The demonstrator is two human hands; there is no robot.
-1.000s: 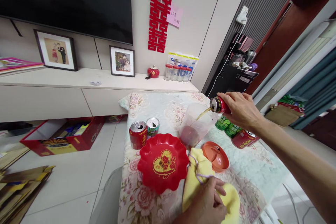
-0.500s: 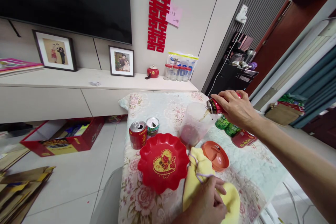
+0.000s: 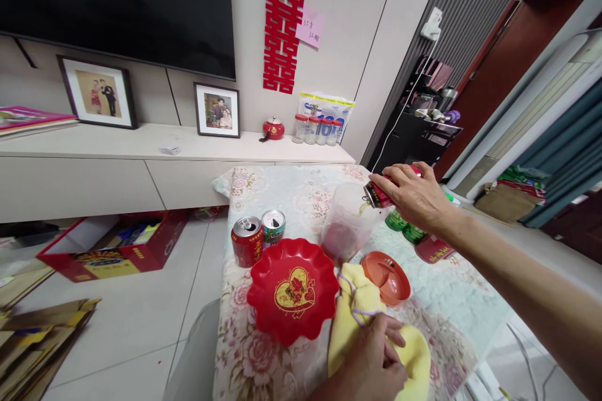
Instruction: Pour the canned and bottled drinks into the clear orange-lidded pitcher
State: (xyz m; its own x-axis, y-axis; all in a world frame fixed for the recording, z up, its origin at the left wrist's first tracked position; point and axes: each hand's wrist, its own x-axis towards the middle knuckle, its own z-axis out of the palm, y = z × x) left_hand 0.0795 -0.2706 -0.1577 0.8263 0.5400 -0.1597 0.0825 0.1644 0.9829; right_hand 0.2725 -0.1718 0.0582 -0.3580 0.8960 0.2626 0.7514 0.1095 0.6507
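My right hand (image 3: 416, 194) is closed around a red drink can (image 3: 379, 194), tilted with its opened end down over the rim of a translucent plastic pitcher (image 3: 345, 232). A thin trickle shows at its mouth, and reddish-brown liquid is visible low in the pitcher. On a yellow towel (image 3: 345, 332) with purple trim lies my left hand (image 3: 376, 354), its fingers curled against the cloth. An orange-red lid (image 3: 386, 279) rests beside the pitcher's base. Left of the towel is a red scalloped plate (image 3: 263, 288) with a gold heart.
An opened red can (image 3: 247, 243) and an opened green-and-silver can (image 3: 273, 225) stand behind the plate. Green cans (image 3: 414, 234) and another red can (image 3: 433, 249) are under my right forearm. A floral cloth (image 3: 256, 357) covers the table. A red box (image 3: 113, 250) sits on the floor.
My right hand has shifted slightly left with the red can, which is tipped a little further over the pitcher. My left hand stays put.
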